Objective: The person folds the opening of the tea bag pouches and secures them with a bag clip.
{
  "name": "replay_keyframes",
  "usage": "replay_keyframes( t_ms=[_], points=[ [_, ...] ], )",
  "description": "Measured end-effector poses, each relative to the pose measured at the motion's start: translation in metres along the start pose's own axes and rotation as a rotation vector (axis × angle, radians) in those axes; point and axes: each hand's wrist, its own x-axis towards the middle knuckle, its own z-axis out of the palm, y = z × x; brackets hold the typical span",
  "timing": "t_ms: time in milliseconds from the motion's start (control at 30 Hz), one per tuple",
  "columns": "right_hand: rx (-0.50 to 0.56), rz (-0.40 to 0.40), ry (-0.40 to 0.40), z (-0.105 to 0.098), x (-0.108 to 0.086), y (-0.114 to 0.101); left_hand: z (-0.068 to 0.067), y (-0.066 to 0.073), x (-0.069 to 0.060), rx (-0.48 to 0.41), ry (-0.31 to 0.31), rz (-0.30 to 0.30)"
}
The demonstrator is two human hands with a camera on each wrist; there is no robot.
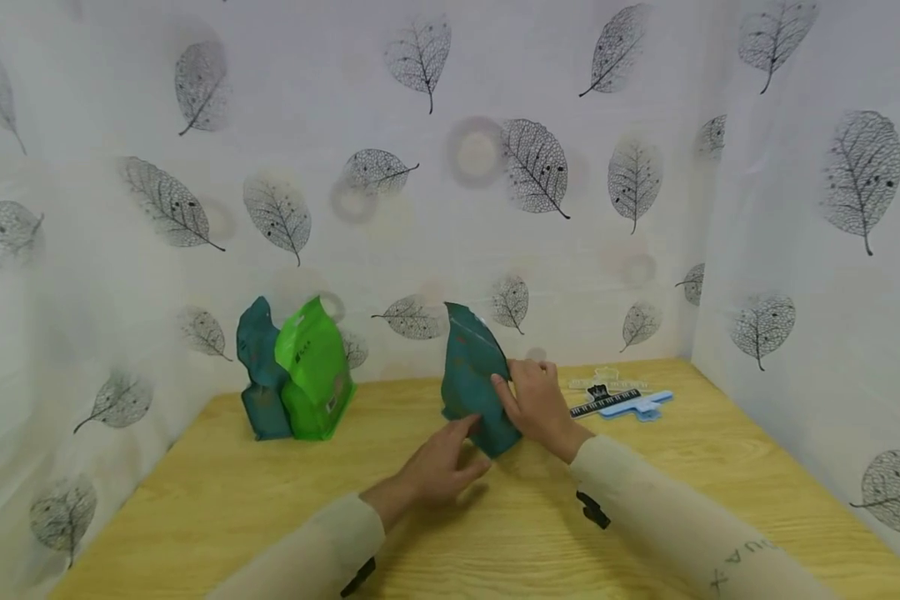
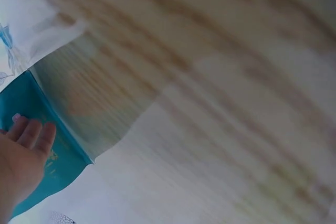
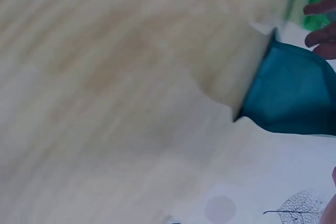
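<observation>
A teal stand-up pouch (image 1: 474,367) stands tilted on the table near the middle, its pointed top corner up. My right hand (image 1: 536,400) grips its right edge, thumb on the front face and the other fingers at the side. At the pouch's lower left is my left hand (image 1: 438,467), fingers loosely extended; whether they touch is hard to tell. In the left wrist view the left hand (image 2: 26,153) overlaps the teal pouch (image 2: 58,140). The right wrist view shows the pouch's bottom edge (image 3: 299,90) and little of the right hand.
Another teal pouch (image 1: 264,367) and a bright green pouch (image 1: 315,371) stand side by side at the back left of the wooden table (image 1: 270,508). At the back right lie a black piano-key clip (image 1: 603,403), a light blue clip (image 1: 637,406) and a clear clip (image 1: 607,382).
</observation>
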Motion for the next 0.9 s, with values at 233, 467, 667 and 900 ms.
replay_keyframes(
  t_ms=[233,467,667,900],
  points=[
    [0.03,-0.003,0.079,-0.003,0.013,0.001,-0.019,0.005,0.007,0.1,0.019,0.061],
    [0.047,0.029,0.08,-0.004,0.019,0.0,-0.047,0.018,0.018,0.14,0.062,0.066],
    [0.087,0.072,0.081,-0.005,0.025,-0.004,-0.07,0.028,0.033,0.201,0.133,0.106],
    [0.132,0.064,0.092,-0.006,0.033,-0.007,-0.097,0.04,0.058,0.386,0.289,0.194]
  ],
)
